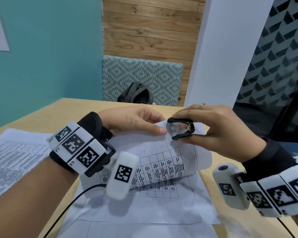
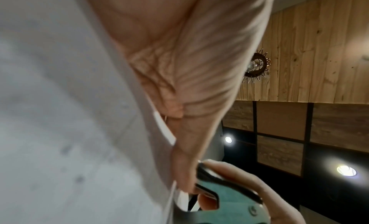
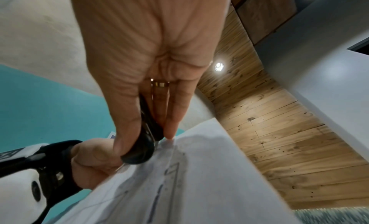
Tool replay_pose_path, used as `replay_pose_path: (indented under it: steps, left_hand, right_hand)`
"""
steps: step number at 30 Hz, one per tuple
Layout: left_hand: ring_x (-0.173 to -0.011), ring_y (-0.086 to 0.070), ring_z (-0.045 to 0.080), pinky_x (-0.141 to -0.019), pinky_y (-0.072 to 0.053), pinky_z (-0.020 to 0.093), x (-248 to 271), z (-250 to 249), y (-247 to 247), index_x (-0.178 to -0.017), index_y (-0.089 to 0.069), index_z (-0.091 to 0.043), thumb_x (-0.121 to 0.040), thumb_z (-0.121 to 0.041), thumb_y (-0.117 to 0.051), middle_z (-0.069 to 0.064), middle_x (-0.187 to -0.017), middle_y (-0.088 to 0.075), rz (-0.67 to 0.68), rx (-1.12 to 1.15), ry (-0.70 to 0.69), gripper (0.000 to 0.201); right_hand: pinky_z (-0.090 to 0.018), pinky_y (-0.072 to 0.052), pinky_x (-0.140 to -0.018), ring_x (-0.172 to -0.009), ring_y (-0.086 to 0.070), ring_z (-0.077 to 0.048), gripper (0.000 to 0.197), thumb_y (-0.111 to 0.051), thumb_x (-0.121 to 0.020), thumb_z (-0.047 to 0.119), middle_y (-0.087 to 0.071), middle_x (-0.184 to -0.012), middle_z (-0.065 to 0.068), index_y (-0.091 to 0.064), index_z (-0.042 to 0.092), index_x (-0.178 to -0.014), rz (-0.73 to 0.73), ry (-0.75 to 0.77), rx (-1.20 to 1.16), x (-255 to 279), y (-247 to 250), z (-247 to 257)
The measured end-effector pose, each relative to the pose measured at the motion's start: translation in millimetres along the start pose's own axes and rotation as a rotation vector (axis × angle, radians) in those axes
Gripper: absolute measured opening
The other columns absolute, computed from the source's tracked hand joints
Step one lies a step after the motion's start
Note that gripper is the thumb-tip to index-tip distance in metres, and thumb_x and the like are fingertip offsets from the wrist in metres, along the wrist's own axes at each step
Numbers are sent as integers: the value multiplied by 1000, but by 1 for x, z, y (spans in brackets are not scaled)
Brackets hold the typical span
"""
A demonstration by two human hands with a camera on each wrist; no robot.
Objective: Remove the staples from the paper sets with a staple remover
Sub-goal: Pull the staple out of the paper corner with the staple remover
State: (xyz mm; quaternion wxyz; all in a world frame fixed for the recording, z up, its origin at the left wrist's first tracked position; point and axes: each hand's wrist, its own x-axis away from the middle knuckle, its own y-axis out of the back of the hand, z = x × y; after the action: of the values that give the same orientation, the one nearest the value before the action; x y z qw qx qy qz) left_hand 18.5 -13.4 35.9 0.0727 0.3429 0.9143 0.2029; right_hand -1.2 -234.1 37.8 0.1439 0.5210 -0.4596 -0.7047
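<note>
My left hand (image 1: 141,121) pinches the raised top corner of a stapled paper set (image 1: 162,162) printed with a table; the set curls up off the table. My right hand (image 1: 213,127) grips a black staple remover (image 1: 180,128) between thumb and fingers, its metal claws at the paper's top corner beside my left thumb. In the right wrist view the staple remover (image 3: 143,145) touches the paper (image 3: 189,180) edge. The left wrist view shows the paper (image 2: 69,117) close up and the remover (image 2: 229,191) below my fingers. The staple itself is hidden.
More printed sheets (image 1: 153,208) lie flat under the held set, and another printed stack (image 1: 12,162) lies at the left on the wooden table (image 1: 79,109). A black cable (image 1: 67,205) runs from my left wrist. A grey backpack (image 1: 136,93) sits on the bench behind.
</note>
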Motion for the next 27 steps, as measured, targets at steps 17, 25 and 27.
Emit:
replay_pose_path:
  steps: [17,25,27]
  left_hand:
    - [-85,-51,9,-82,-43,10,-8,1,-6,-100,-62,10,-89,-11,-54,10,-91,-58,-155,33,-3,25]
    - [-91,-52,13,-90,-43,13,-8,-1,-9,-103,-61,11,-90,-9,-54,13,-96,-59,-160,43,-10,25]
    - [-90,-51,14,-88,-43,14,-7,-1,-8,-104,-60,13,-90,-9,-53,14,-95,-57,-152,34,-5,27]
  right_hand:
    - [-37,-54,-55,-69,-69,-24,32,-63,-77,37,-72,-88,1,-72,13,-96,-95,94,115,2,-8,-1]
    - [-31,-45,-43,-53,-60,-23,14,-69,-75,25,-67,-68,0,-71,12,-80,-166,83,260,4,-14,4]
    - [-32,-45,-42,-56,-62,-26,14,-69,-74,25,-67,-69,-1,-70,12,-80,-158,79,292,5,-18,5]
